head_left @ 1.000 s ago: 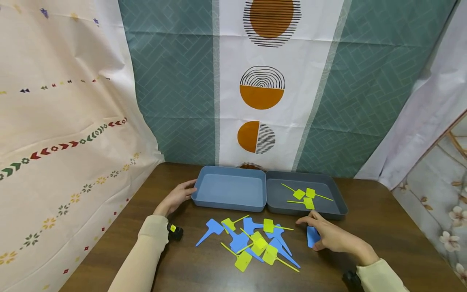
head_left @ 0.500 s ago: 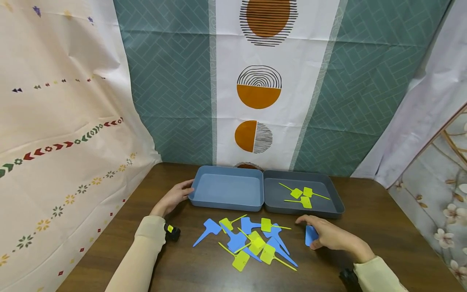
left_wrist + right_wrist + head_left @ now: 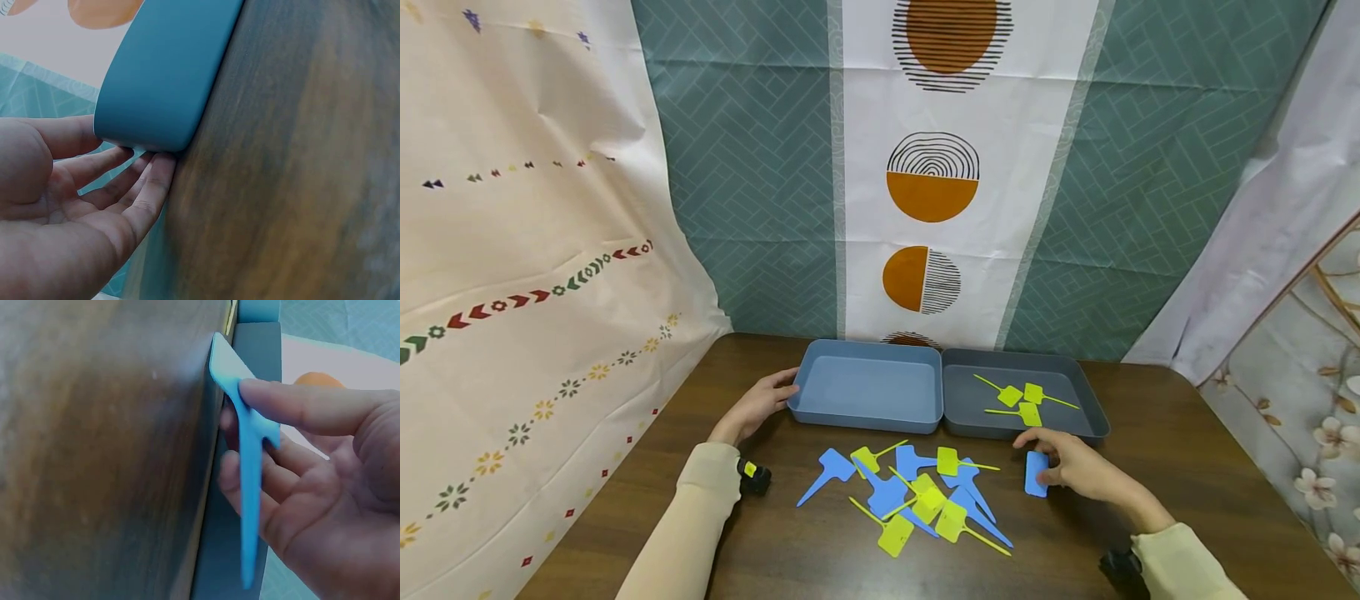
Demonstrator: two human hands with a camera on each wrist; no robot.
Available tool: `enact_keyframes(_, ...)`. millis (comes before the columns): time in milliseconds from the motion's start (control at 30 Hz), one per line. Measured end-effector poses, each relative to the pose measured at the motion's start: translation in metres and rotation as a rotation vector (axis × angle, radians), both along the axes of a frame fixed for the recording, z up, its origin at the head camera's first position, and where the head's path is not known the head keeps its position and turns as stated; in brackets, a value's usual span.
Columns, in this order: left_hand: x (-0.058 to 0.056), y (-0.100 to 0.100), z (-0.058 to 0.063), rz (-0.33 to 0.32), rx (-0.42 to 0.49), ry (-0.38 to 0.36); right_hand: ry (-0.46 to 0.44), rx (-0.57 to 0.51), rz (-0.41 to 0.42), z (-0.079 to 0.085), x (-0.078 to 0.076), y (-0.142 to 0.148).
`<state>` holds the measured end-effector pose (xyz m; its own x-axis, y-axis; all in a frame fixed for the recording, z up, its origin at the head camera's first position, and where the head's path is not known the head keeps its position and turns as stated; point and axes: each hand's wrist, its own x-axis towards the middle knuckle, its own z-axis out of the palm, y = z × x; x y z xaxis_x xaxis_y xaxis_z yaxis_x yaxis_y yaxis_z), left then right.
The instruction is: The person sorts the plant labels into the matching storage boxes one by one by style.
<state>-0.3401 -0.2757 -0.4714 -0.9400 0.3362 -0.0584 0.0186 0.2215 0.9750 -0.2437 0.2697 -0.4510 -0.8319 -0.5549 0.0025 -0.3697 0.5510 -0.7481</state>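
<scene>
My left hand [image 3: 757, 408] touches the outer left end of the blue-grey tray [image 3: 800, 415] with its fingertips, the fingers loosely extended in the left wrist view. My right hand [image 3: 1078, 467] pinches a blue T-shaped plant label [image 3: 1036, 475] between thumb and fingers, in front of the dark grey tray [image 3: 1093, 433]. In the right wrist view the label's stem [image 3: 250, 506] hangs down across the fingers. Between the hands, blue plant labels [image 3: 833, 467] and yellow-green plant labels [image 3: 951, 521] lie loosely overlapping on the table.
Three yellow-green labels [image 3: 1028, 414] lie inside the dark grey tray, which stands against the blue-grey one. Both trays sit near the back of the brown wooden table [image 3: 820, 558]. A patterned curtain [image 3: 745, 167] hangs behind it.
My right hand has shifted slightly up toward the dark grey tray, and more of the blue label shows beside the thumb. My left hand stays at the blue-grey tray.
</scene>
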Motion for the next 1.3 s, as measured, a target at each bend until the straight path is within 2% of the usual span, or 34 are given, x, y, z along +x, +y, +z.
enact_keyframes(100, -0.001, 0.0, -0.001, 0.0, 0.003, 0.004, 0.008, -0.029, -0.027, 0.001, -0.002, 0.002)
enact_keyframes(333, -0.001, 0.0, 0.0, 0.01, -0.002, -0.007, 0.06, -0.02, -0.067, 0.006, -0.003, 0.005)
enact_keyframes(600, -0.001, -0.002, 0.002, 0.021, 0.006, -0.01, 0.105, -0.063, -0.087, 0.014, -0.002, 0.004)
enact_keyframes(833, 0.0, 0.0, 0.003, 0.001, -0.005, -0.019, 0.125, -0.097, -0.096, 0.022, -0.001, 0.004)
enact_keyframes(933, 0.0, 0.001, 0.002, 0.008, -0.001, -0.02, 0.152, -0.094, -0.105, 0.029, -0.004, 0.003)
enact_keyframes(1100, -0.003, 0.001, 0.001, 0.012, 0.001, -0.022, 0.23, -0.033, -0.135, 0.049, -0.016, -0.003)
enact_keyframes(1300, -0.003, 0.001, 0.001, 0.013, 0.004, -0.03, 0.168, -0.056, -0.167, 0.07, -0.035, -0.014)
